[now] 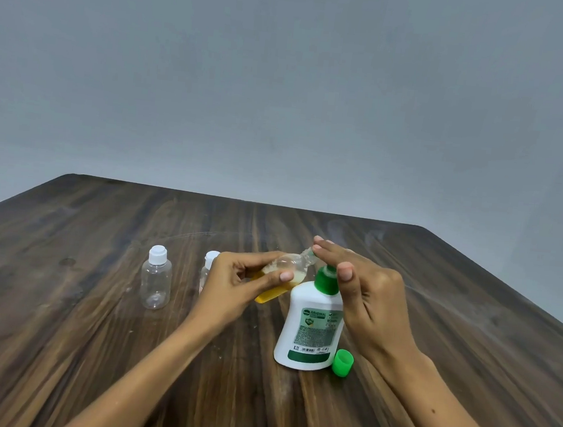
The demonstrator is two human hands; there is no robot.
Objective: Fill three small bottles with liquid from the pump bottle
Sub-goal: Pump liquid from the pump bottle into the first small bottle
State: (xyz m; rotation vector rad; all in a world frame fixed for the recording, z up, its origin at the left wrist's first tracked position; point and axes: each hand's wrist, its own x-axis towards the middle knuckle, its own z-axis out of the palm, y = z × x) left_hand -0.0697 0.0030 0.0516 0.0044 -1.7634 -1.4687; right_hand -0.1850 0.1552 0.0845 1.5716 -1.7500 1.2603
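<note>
A white pump bottle (309, 331) with a green collar stands upright near the table's front middle. My right hand (365, 292) lies over its pump head, fingers straight and pressing down. My left hand (236, 287) grips a small clear bottle (285, 271) tilted on its side, its open neck up against the pump's spout under my right fingers. Yellow liquid fills the lower part of that bottle. A second small bottle (156, 277), clear, capped in white, stands upright at the left. The third (209, 268) stands mostly hidden behind my left hand.
A loose green cap (342, 362) lies on the dark wooden table (467, 331) just right of the pump bottle's base. A grey wall rises behind the table's far edge.
</note>
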